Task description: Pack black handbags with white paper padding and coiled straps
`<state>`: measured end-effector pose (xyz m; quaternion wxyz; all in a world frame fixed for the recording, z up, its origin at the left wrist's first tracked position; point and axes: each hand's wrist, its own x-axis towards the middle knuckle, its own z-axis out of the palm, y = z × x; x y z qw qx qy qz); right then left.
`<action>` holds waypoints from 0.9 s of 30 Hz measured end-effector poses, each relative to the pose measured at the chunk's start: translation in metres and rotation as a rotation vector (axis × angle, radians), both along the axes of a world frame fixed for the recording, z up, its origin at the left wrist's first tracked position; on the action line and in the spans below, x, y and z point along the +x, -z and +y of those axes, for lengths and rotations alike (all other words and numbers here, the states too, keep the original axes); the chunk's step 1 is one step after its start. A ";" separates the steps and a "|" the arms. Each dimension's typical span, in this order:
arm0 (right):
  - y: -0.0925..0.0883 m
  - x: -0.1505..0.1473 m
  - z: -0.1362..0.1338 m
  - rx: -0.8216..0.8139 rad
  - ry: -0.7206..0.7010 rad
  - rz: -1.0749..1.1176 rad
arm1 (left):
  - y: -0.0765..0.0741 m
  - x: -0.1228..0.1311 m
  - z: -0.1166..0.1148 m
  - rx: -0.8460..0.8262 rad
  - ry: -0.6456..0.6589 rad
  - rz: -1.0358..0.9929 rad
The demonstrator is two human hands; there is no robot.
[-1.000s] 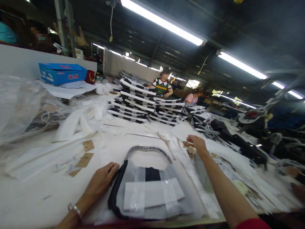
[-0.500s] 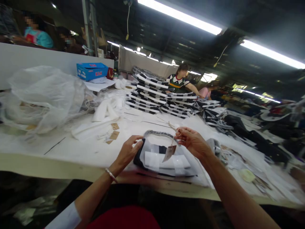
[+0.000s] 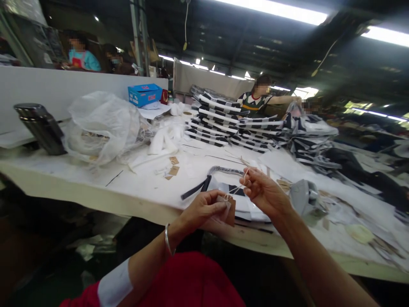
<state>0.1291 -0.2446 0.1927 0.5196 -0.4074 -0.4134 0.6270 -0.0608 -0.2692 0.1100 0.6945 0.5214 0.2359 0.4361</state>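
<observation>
Tag [image 3: 230,212]: brown card with a paler piece overlapping it, held up in front of the bag [image 3: 237,189] at the table's near edge. Left hand [image 3: 204,209]: thumb and fingers pinched on the tag. Right hand [image 3: 263,189]: fingertips closed on the string [image 3: 235,190], which runs up from the tag. The hands are apart, joined only by tag and string.

Bag: lying on the table [image 3: 150,185], partly covered by both hands; pale and black, its handle [image 3: 222,169] wrapped and curving away from the person. A black strap [image 3: 193,191] sticks out to the left.

Right of the bag, beside the right wrist: a grey device [image 3: 302,197] — type cannot be determined. Beyond it, a pale yellow piece [image 3: 359,233] among scraps. Left of the bag, loose brown tags [image 3: 174,170] lie in a small group.

Further left: a clear plastic sack [image 3: 102,123] with contents not legible, and a dark flask [image 3: 41,128], seen leaning. Behind the sack, a blue box [image 3: 145,94].

Far side: checked goods [image 3: 214,123] in stacks. Behind these stands a co-worker [image 3: 255,102], one arm stretched out, the hand at a wrapped item [image 3: 294,115]. Two more people [image 3: 83,60] show behind the partition [image 3: 60,83] — details blurred.
</observation>
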 end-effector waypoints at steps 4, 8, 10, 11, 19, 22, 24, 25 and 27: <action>0.005 0.001 -0.012 0.076 -0.084 -0.272 | -0.003 -0.003 -0.003 0.020 -0.033 0.050; 0.011 0.000 -0.022 0.112 -0.246 -0.646 | -0.001 -0.003 -0.003 0.085 -0.057 0.138; 0.015 0.000 -0.024 0.095 -0.311 -0.731 | 0.001 -0.003 -0.002 0.114 -0.065 0.184; 0.017 0.001 -0.024 0.085 -0.332 -0.742 | 0.002 -0.004 -0.002 0.132 -0.067 0.207; 0.032 0.014 -0.014 0.179 -0.317 -0.870 | 0.004 -0.006 -0.002 0.147 -0.061 0.338; 0.033 0.019 -0.008 0.203 -0.229 -0.748 | 0.014 -0.006 -0.001 0.071 -0.011 0.323; 0.034 0.021 -0.004 0.099 -0.196 -0.499 | 0.026 -0.006 0.000 0.037 0.023 0.319; 0.034 0.020 -0.003 0.032 -0.187 -0.352 | 0.031 -0.005 0.000 0.034 0.034 0.324; 0.034 0.018 0.001 -0.086 -0.180 -0.084 | 0.040 -0.005 0.001 0.050 0.060 0.338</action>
